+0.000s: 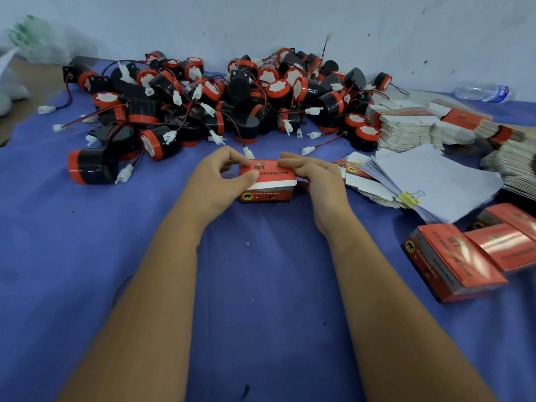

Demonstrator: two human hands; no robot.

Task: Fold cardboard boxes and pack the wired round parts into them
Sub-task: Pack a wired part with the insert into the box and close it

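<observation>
At the upper left of the frame a crumpled plastic bag (32,39) lies against the wall, blurred. Across the upper middle, a heap of wired round parts (232,97) — black bodies with red bands, thin wires and white plugs — sprawls over the blue cloth on the table (261,285), one stray part (92,166) lying apart at the left.

In the centre both hands work one red cardboard box (268,181). The left hand (220,177) pinches the box's left end, fingers curled over the top and thumb pressed on the lid near its front edge. The right hand (313,178) grips the right end, fingers curled across the top. The lid is folded down but its white tuck flap still shows along the front, so closing looks unfinished. Whether a part already sits inside I cannot tell.

To the right lie flat unfolded box blanks (412,126), a sheaf of white paper (435,181) held by a yellow binder clip (409,198), and at the right edge finished red boxes (464,256). A water bottle (481,92) lies at the upper right.

The likely risk: if the flap is pushed without lining up with the slot, it may crease or buckle outside the front wall. A wire or plug left near the opening could also get trapped under the lid — and uneven squeezing may dent the thin card.
</observation>
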